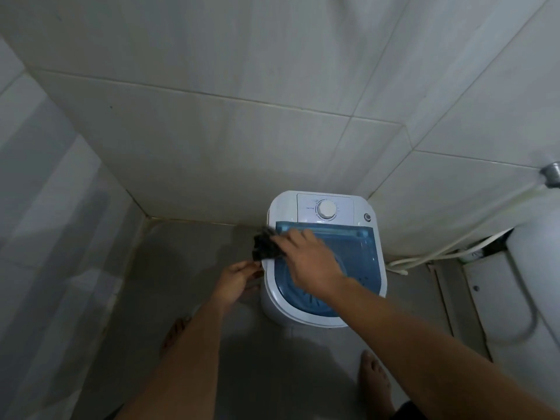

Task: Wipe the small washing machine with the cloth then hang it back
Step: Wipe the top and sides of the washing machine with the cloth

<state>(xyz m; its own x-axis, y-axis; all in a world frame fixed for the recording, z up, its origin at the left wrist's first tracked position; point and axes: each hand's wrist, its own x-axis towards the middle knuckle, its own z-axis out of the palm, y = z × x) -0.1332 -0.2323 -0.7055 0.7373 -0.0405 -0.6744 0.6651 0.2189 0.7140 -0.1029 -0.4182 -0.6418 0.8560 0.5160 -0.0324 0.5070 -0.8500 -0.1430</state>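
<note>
The small white washing machine (372, 283) stands on the floor against the tiled wall, with a blue see-through lid and a round white dial at its back. My right hand (312, 262) reaches across the lid and grips a dark cloth (266, 245) at the machine's upper left edge. My left hand (239, 278) is low beside the machine's left side, its fingers at the rim just under the cloth. Whether those fingers grip the rim or the cloth I cannot tell.
Tiled walls close in behind and on the left. White hoses (439, 253) run along the floor at the right toward a metal wall fitting (551, 174). A white toilet (533, 268) stands at the far right. My bare feet (375, 380) are on the grey floor.
</note>
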